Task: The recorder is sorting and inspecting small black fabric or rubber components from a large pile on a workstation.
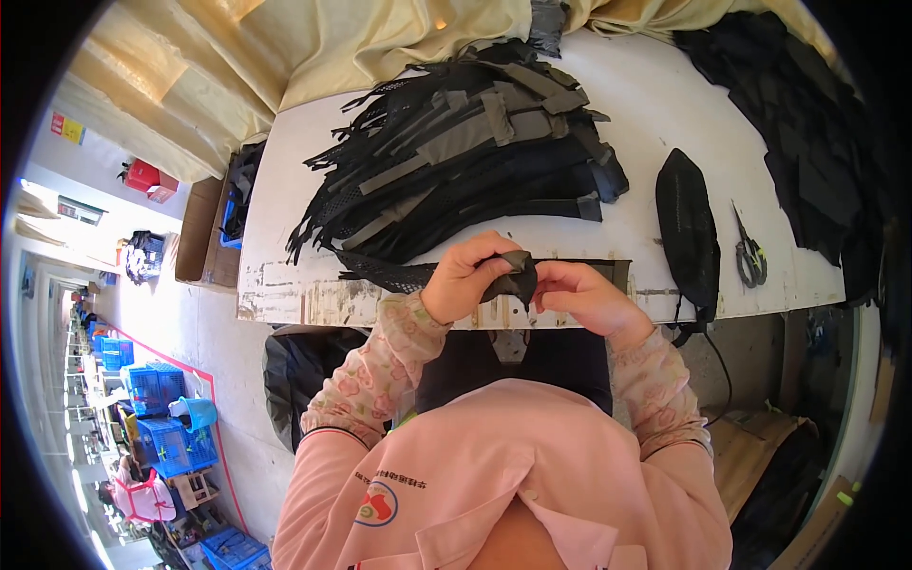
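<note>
At the table's near edge my left hand (pixel 463 277) is closed, thumb and fingers pinching a black fabric strip (pixel 388 273). The strip's mesh tail trails out to the left, and a dark folded part stands up between my hands. My right hand (pixel 591 296) has its fingertips together at the right side of that fold, gripping the same piece. Behind the right fingers lies a flat dark band (pixel 613 273); whether it belongs to the strip I cannot tell. Just beyond my hands spreads a large pile of black and grey fabric strips (pixel 456 142), many with mesh ends.
On the white table (pixel 646 85), to the right, lie a long black fabric pouch (pixel 686 223) and black-handled scissors (pixel 750 258). A heap of black fabric (pixel 807 152) covers the far right. Beige curtains (pixel 351 38) hang behind. A cardboard box (pixel 201 233) stands left; blue crates (pixel 176 442) sit on the floor.
</note>
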